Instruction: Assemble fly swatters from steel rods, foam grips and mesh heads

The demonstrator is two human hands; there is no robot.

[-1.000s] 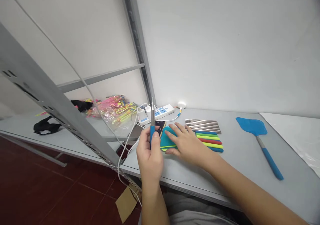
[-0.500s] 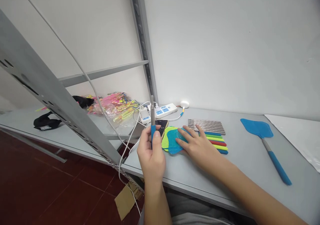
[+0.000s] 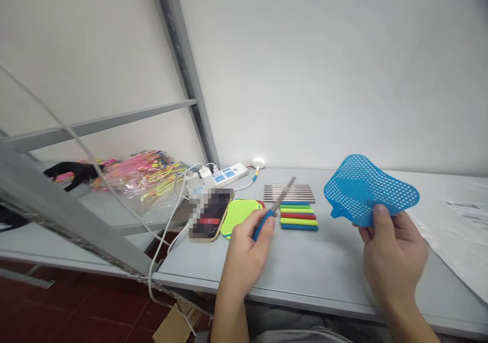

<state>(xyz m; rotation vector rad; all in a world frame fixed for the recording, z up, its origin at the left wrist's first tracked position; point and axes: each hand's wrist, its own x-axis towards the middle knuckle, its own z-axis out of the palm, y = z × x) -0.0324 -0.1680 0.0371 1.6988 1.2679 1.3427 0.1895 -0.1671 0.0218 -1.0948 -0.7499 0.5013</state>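
My left hand (image 3: 247, 249) is closed round the blue grip of a telescopic metal rod (image 3: 285, 193), which tilts up to the right. In my right hand (image 3: 394, 254), the thumb and fingers pinch the lower edge of a blue perforated fly swatter head (image 3: 391, 188), raised above the table with its short neck pointing down left. A darker blue patch shows through its holes. Beyond my left hand lie stacked swatter heads, a lime one (image 3: 240, 216) on top. Right of them sit coloured grips (image 3: 298, 216) in a row, with several bare metal rods (image 3: 270, 193) behind.
A phone (image 3: 213, 213) lies left of the stack, partly pixelated. Behind it are a power strip (image 3: 229, 175) and white cables (image 3: 173, 221). A grey shelf post (image 3: 76, 231) stands at left, near bagged colourful cords (image 3: 141, 173). White plastic sheeting (image 3: 457, 226) covers the right side.
My right hand has lifted the blue swatter head off the stack and carried it right. The rod in my left hand has tilted from upright to the right. The view has turned right.
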